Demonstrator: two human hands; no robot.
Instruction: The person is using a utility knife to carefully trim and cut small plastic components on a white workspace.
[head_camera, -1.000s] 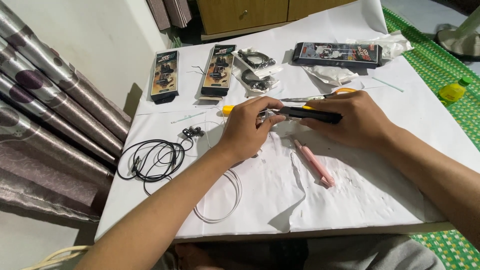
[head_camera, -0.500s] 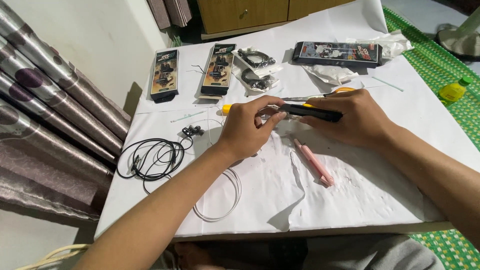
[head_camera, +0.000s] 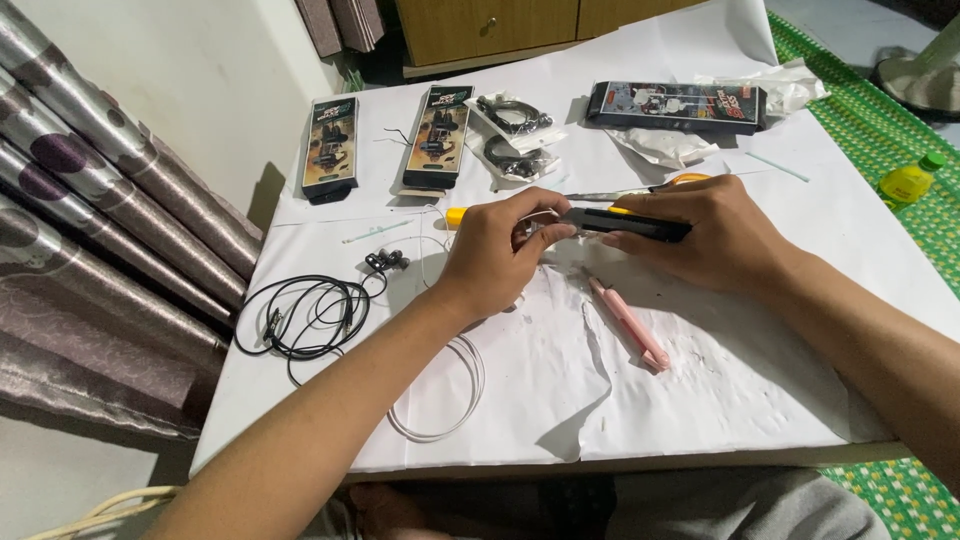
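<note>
Table (head_camera: 760, 400), white paper cover torn near front edge; bare room front right, back edge crowded with boxes. Right hand (head_camera: 715, 240) clasps black tool (head_camera: 625, 224) at centre. Left hand (head_camera: 500, 255) pinches small part against tool tip; part hidden by fingers. Pink pen (head_camera: 628, 322) just below. Black earphones (head_camera: 310, 315) well left.

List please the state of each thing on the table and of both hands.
left hand: pinching a small part
right hand: holding the black tool
pink cutter: lying flat, untouched
black earphones: loosely coiled
white cable: looped
two upright boxes: closed
</note>
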